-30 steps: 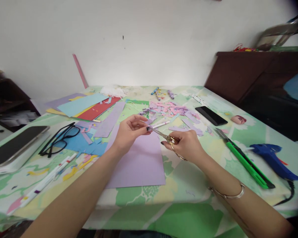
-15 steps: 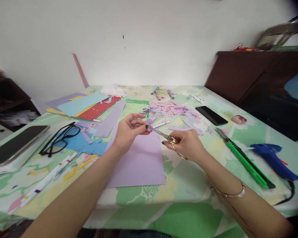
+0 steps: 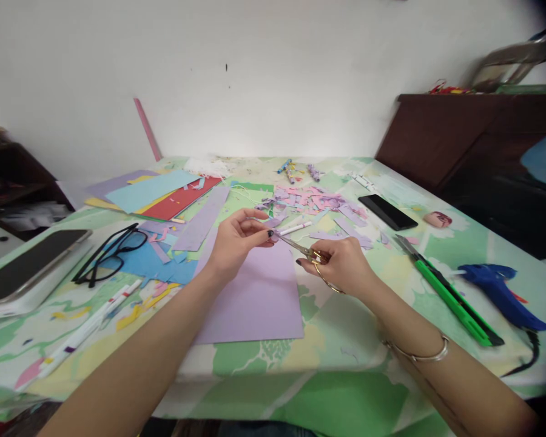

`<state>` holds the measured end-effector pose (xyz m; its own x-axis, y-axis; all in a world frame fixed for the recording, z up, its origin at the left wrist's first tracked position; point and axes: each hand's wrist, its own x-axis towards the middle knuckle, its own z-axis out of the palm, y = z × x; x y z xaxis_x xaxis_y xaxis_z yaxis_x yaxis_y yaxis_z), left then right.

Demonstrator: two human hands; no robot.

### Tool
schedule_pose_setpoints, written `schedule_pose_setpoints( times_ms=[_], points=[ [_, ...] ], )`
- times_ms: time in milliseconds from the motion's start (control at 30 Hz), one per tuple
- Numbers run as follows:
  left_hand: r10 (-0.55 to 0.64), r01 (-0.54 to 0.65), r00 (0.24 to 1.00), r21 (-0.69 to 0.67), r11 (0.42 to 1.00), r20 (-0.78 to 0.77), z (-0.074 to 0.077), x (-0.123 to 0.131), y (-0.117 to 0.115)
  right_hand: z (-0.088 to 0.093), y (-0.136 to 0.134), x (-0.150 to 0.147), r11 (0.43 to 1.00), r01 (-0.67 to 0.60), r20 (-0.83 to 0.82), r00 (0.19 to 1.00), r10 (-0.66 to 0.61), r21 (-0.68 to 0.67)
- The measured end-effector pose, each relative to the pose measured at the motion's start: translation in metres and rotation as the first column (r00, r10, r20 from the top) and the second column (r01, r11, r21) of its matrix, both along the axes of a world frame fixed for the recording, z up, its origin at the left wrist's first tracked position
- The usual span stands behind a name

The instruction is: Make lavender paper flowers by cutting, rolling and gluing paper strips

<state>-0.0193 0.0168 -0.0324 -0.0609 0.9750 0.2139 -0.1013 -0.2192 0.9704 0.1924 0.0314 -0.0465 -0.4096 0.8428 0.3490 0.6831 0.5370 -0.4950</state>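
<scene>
My right hand (image 3: 343, 264) grips a pair of scissors (image 3: 298, 245) by its gold handles, the blades pointing left. Their tips meet a small piece of purple paper (image 3: 274, 237) pinched between the thumb and fingers of my left hand (image 3: 239, 243); much of that piece is hidden by the fingers. Below both hands a purple paper sheet (image 3: 255, 303) lies flat on the table. Just beyond the scissors is a white stick with coloured bands (image 3: 295, 227). A heap of pink and purple paper scraps (image 3: 313, 199) spreads behind it.
Right of my hands lie a black phone (image 3: 386, 211), a green box cutter (image 3: 450, 294) and a blue glue gun (image 3: 500, 294). To the left are black glasses (image 3: 109, 252), another phone (image 3: 31, 261), white pens (image 3: 86, 328) and stacked coloured paper (image 3: 150, 188). Small paper rolls (image 3: 313, 173) sit at the back.
Almost nothing differs. Both hands, the scissors and the purple paper piece stay in nearly the same place.
</scene>
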Motion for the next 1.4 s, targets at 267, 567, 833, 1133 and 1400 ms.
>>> schedule_pose_setpoints(
  times_ms=[267, 567, 833, 1133, 1400],
  points=[
    [0.012, -0.012, 0.999, -0.007, 1.0, -0.035, 0.0005, -0.0003, 0.0002, 0.0015, 0.002, 0.0011, 1.0, 0.006, 0.051, 0.999, -0.006, 0.005],
    [0.027, -0.026, 0.997, 0.005, 1.0, -0.077, -0.0002, -0.0033, 0.0027, 0.0004, 0.0022, 0.0019, 0.999, 0.02, 0.117, 0.993, -0.024, 0.036],
    [0.001, -0.002, 0.99, -0.013, 1.0, -0.14, -0.0024, -0.0034, 0.0054, 0.0001, 0.0036, 0.0013, 0.998, 0.04, 0.252, 0.966, -0.049, 0.044],
    [-0.027, 0.021, 0.993, -0.051, 0.998, -0.113, -0.0005, -0.0068, 0.0057, 0.008, -0.0004, -0.0007, 0.998, 0.034, 0.233, 0.972, -0.022, -0.05],
    [-0.045, 0.035, 0.992, -0.078, 0.996, -0.122, -0.0007, -0.0061, 0.007, 0.0061, 0.0015, 0.0005, 1.0, 0.019, 0.229, 0.973, -0.013, -0.023]
  ],
)
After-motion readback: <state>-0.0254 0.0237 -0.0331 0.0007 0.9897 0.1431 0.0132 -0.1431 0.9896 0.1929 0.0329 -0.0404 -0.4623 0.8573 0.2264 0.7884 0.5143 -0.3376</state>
